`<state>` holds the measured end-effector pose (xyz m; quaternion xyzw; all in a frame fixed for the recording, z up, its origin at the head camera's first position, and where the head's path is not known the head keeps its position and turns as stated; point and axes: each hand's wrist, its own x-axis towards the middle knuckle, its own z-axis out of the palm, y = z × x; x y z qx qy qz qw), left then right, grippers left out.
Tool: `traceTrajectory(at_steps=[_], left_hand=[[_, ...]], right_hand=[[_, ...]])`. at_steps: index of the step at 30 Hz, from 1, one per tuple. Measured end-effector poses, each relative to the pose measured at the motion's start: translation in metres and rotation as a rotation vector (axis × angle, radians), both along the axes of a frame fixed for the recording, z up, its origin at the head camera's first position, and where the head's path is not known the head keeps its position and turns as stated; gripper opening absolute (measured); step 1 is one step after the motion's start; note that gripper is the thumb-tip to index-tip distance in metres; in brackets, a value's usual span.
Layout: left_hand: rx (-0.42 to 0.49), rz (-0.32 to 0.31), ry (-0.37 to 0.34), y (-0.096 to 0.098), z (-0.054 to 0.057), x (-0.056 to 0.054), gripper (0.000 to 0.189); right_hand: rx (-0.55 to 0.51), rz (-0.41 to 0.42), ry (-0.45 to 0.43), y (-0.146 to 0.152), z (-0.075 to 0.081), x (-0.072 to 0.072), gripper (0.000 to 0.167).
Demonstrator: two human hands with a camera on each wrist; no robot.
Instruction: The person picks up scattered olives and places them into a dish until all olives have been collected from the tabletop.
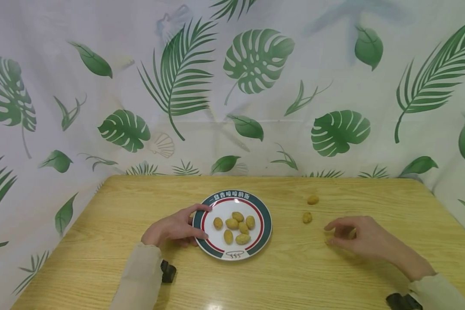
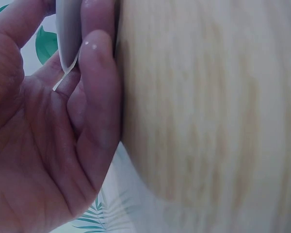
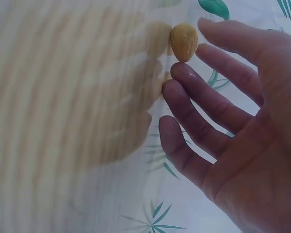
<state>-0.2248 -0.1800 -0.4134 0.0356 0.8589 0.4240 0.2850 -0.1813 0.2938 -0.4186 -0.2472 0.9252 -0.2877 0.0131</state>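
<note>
A leafy sheet (image 1: 201,146) hangs right along the far edge of the wooden table (image 1: 100,241), and from where I'm standing the plate (image 1: 267,224) sits in from that edge with a decent strip of wood off its right rim. The left hand (image 1: 174,226) has the plate's left rim gripped; the right hand (image 1: 366,239) has loosely bent fingers, thumb gap pretty narrow, a yellow fruit (image 3: 184,42) right by the tips, can't tell if touching. Seven fruits (image 1: 231,223) are on the plate, two loose ones (image 1: 307,217) just past the right fingertips.
</note>
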Motion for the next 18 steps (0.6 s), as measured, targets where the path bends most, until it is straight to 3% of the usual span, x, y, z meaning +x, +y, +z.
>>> traceTrajectory(at_steps=[10,18], left_hand=[[0.005,-0.021,0.015,-0.0008,-0.0003,0.0004,0.070],[0.015,-0.035,0.019,-0.0012,0.0003,0.0005,0.071]], right_hand=[[0.010,0.062,-0.031,0.0052,-0.0023,-0.0024,0.022],[0.009,0.061,-0.007,0.0057,-0.0045,-0.0036,0.017]])
